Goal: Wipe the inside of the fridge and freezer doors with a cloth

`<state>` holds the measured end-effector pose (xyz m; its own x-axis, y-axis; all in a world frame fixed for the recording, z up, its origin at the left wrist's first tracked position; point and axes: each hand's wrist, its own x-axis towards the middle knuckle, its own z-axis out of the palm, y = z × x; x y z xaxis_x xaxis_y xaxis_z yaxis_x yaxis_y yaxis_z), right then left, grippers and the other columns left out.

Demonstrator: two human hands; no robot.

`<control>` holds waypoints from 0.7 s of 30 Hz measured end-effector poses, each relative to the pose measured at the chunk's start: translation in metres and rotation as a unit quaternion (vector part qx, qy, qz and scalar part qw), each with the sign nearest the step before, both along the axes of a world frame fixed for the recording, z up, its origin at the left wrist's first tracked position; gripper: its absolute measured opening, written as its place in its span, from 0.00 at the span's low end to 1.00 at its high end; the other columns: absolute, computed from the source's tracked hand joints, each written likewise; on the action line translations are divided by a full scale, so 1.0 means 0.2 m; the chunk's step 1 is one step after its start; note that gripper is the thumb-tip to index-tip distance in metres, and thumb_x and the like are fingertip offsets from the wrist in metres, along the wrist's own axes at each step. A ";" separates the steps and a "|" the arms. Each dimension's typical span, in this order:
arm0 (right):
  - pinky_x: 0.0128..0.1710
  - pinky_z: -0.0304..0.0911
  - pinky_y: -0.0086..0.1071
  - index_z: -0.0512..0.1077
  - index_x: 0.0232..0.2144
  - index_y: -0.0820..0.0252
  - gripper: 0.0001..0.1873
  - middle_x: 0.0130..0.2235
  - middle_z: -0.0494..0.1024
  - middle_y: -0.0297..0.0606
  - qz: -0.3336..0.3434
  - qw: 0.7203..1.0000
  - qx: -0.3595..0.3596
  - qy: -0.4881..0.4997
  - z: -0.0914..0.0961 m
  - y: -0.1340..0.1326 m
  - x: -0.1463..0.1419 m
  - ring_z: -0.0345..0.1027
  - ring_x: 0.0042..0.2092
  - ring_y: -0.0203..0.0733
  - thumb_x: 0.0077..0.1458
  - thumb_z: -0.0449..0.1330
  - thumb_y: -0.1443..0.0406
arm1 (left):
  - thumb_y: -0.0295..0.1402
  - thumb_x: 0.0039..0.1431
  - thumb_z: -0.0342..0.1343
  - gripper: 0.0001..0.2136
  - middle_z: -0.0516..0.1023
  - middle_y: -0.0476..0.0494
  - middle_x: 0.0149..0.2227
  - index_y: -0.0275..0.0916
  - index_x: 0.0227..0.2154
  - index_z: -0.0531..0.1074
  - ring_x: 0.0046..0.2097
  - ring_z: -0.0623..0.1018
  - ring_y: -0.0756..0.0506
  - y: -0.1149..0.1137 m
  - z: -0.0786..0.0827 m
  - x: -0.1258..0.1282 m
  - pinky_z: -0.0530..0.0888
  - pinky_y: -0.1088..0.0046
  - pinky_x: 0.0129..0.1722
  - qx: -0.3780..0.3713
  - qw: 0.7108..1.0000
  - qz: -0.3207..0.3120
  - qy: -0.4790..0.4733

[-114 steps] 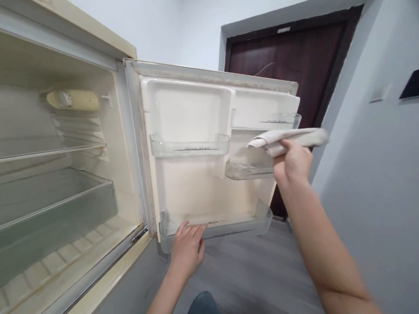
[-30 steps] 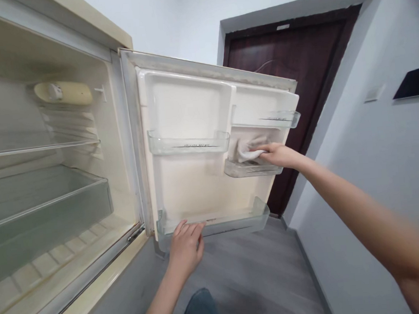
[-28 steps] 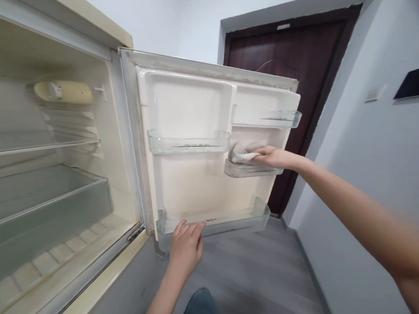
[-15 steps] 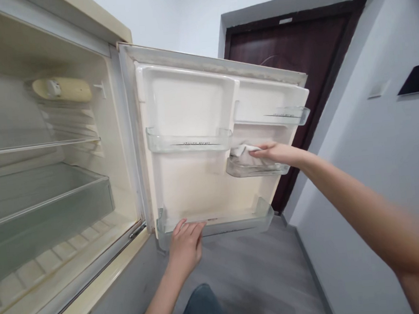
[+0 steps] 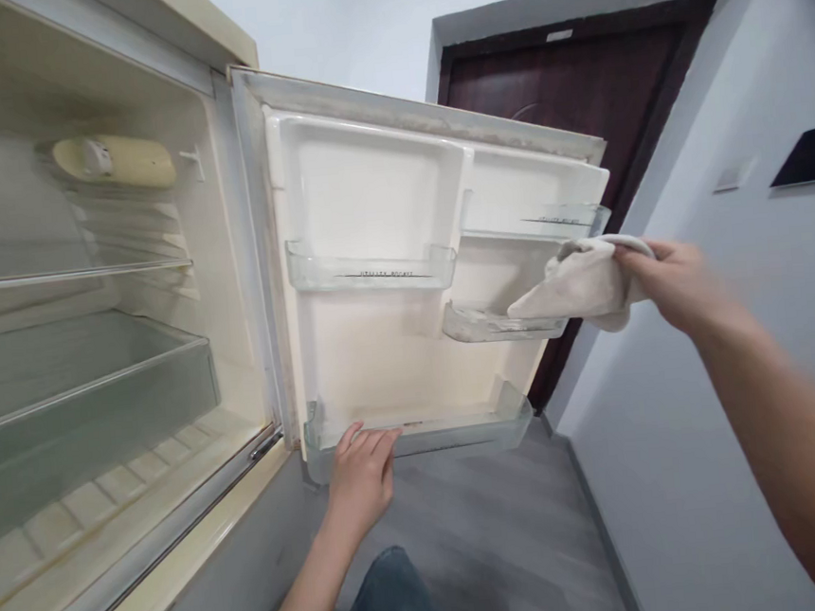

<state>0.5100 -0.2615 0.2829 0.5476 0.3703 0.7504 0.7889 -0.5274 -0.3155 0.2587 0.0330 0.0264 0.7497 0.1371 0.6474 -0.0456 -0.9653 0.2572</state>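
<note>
My right hand [image 5: 681, 286] pinches a whitish cloth [image 5: 583, 281], which hangs in folds in front of the right middle door bin [image 5: 477, 323]. That bin is clear plastic and is partly hidden by the cloth. My left hand [image 5: 361, 471] has its fingers hooked over the front rim of the wide bottom door bin [image 5: 462, 441]. Both bins sit on the inner side of the open refrigerator door [image 5: 376, 356]. Higher up are a left door bin [image 5: 376, 272] and a top right door bin [image 5: 543, 225].
At left stands the refrigerator compartment [image 5: 229, 264] with a shelf [image 5: 69, 274] and a greenish clear drawer [image 5: 96, 418]. Behind the door is a dark red room door [image 5: 617, 87]. A grey wall [image 5: 732, 258] rises at right, and my knee [image 5: 397, 601] is below.
My right hand has drawn the cloth out of the right middle bin, moving right and toward me. My left hand stays on the bottom bin.
</note>
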 end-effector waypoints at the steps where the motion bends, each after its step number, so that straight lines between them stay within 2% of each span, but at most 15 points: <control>1: 0.39 0.66 0.50 0.73 0.40 0.49 0.18 0.37 0.78 0.43 -0.033 0.999 0.007 -0.010 -0.03 0.00 -0.02 0.71 0.40 0.57 0.56 0.49 0.51 | 0.25 0.60 0.43 0.18 0.81 0.48 0.43 0.46 0.51 0.67 0.45 0.78 0.46 0.00 0.00 0.00 0.65 0.52 0.59 0.000 1.000 0.003 0.002; 3: 0.39 0.66 0.48 0.73 0.37 0.52 0.15 0.37 0.78 0.44 -0.051 0.998 -0.020 0.023 -0.11 0.05 -0.10 0.71 0.39 0.55 0.55 0.51 0.54 | 0.25 0.60 0.43 0.18 0.81 0.48 0.42 0.45 0.50 0.68 0.45 0.78 0.46 0.00 0.00 0.01 0.65 0.52 0.59 0.002 1.000 0.009 0.007; 6: 0.39 0.66 0.45 0.72 0.37 0.53 0.14 0.36 0.78 0.42 -0.010 0.996 -0.085 0.036 -0.24 0.16 -0.21 0.72 0.38 0.52 0.56 0.49 0.56 | 0.26 0.61 0.43 0.17 0.81 0.48 0.43 0.45 0.48 0.68 0.45 0.78 0.46 -0.01 0.00 0.01 0.64 0.51 0.59 0.000 1.000 0.012 0.013; 9: 0.41 0.66 0.45 0.72 0.40 0.53 0.16 0.39 0.78 0.42 -0.018 0.999 -0.043 -0.025 -0.33 0.27 -0.28 0.72 0.40 0.52 0.59 0.47 0.57 | 0.26 0.61 0.42 0.16 0.81 0.50 0.43 0.46 0.48 0.68 0.46 0.77 0.46 -0.01 0.00 0.00 0.64 0.51 0.59 -0.007 1.000 0.011 0.018; 13: 0.44 0.65 0.47 0.72 0.41 0.53 0.16 0.40 0.78 0.44 -0.009 0.994 -0.015 -0.110 -0.40 0.47 -0.38 0.70 0.43 0.53 0.60 0.46 0.60 | 0.26 0.61 0.42 0.16 0.80 0.49 0.43 0.46 0.48 0.68 0.46 0.77 0.46 -0.01 0.01 0.00 0.63 0.51 0.60 -0.009 1.000 0.013 0.024; 18: 0.47 0.62 0.47 0.70 0.49 0.54 0.19 0.41 0.76 0.47 -0.047 0.974 -0.025 -0.218 -0.48 0.77 -0.50 0.68 0.45 0.52 0.60 0.44 0.65 | 0.27 0.61 0.42 0.17 0.80 0.48 0.42 0.45 0.49 0.68 0.45 0.77 0.46 -0.01 0.01 0.01 0.63 0.52 0.60 -0.001 0.999 0.018 0.029; 21: 0.49 0.59 0.47 0.67 0.52 0.50 0.20 0.41 0.76 0.45 -0.035 0.954 -0.009 -0.297 -0.51 0.82 -0.47 0.68 0.44 0.51 0.59 0.47 0.65 | 0.28 0.62 0.41 0.17 0.80 0.49 0.42 0.47 0.51 0.67 0.45 0.77 0.47 -0.01 0.00 0.01 0.63 0.53 0.60 0.001 0.999 0.015 0.034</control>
<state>0.4159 -0.0970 0.1805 0.0514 0.3634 0.9302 0.7885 -0.5864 0.1855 0.2604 0.0316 0.0272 0.7872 0.1592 0.5957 0.0013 -0.9665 0.2565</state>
